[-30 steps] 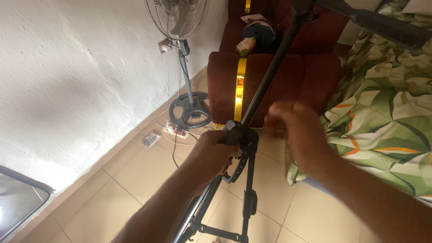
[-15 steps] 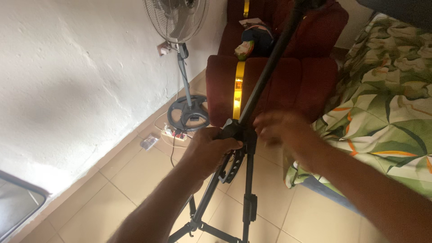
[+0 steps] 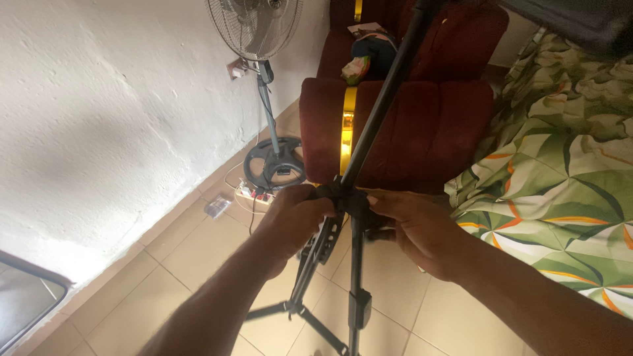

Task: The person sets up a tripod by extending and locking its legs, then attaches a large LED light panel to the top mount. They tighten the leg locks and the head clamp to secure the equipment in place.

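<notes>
Gripping the black metal tripod stand [image 3: 356,198] at its collar, the left hand [image 3: 293,214] and right hand [image 3: 412,227] close their fingers around it, just in front of a maroon velvet armchair [image 3: 422,128].

To my left runs a rough white plastered wall [image 3: 99,99], and against it stands a pedestal fan [image 3: 254,26] on a round dark base [image 3: 273,165], with a white power strip [image 3: 254,192] and loose cables lying on the beige tiled floor [image 3: 198,257] just beside that base. Ahead of me sits a dark red armchair [image 3: 422,125] with a shiny gold stripe [image 3: 347,125] down its side, a second matching seat behind it carrying a dark bundle [image 3: 372,49]. On my right lies a bed under a green leaf-print quilt [image 3: 560,171].
</notes>
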